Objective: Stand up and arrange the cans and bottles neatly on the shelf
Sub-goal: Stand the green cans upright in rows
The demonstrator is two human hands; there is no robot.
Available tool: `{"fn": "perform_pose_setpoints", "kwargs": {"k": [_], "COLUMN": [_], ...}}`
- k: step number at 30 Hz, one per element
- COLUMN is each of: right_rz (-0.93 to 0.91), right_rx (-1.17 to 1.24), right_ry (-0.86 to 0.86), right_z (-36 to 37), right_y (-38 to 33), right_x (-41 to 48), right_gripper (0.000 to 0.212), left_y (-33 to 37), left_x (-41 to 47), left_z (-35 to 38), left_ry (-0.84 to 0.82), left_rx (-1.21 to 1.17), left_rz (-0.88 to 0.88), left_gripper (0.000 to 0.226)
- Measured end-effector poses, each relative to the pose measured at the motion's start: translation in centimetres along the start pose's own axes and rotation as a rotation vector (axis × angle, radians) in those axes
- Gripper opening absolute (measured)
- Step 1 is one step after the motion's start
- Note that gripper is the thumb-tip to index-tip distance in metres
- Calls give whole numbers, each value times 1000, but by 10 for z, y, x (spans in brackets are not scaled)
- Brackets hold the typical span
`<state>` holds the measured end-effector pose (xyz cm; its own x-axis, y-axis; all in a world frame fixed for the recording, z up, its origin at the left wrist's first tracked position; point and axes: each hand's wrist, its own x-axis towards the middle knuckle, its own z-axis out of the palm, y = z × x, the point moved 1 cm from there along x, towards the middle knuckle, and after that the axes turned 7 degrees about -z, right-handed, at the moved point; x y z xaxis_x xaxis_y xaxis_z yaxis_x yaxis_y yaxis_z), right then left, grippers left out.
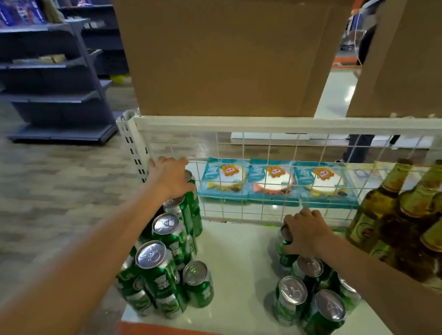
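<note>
The left hand (171, 179) covers the top of the rear green can (192, 200); the right hand (307, 233) hides most of another can (283, 247). The brown bottles (428, 222) run off the right edge, their labels blurred. Print on the blue packets (270, 181) behind the wire grid (285, 163) is unreadable.

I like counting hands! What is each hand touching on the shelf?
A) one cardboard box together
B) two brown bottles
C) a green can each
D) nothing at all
C: the left hand grips the top of a green can by the wire grid, and the right hand holds another green can.
</note>
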<state>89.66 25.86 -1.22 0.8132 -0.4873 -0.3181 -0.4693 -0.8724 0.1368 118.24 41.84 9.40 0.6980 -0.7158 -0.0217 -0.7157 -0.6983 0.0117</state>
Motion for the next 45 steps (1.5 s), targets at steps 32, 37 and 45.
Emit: {"fn": "perform_pose_setpoints", "kwargs": {"k": [32,37,45], "right_rz": [-154,-194,-210], "right_rx": [229,-4,-174], "right_ry": [226,80,-92], "right_z": [4,16,1], "right_y": [-42,-42,-58], "right_x": [4,-1,-4], "right_gripper": [68,73,67], "left_y": [101,51,-3], "left_x": [-52,-44,-42], "left_z": [27,3,-5], "left_ry": [-167,-107,-256], "left_rx": [-246,-103,225], "left_rz": [311,213,66], "left_gripper": [59,56,69]}}
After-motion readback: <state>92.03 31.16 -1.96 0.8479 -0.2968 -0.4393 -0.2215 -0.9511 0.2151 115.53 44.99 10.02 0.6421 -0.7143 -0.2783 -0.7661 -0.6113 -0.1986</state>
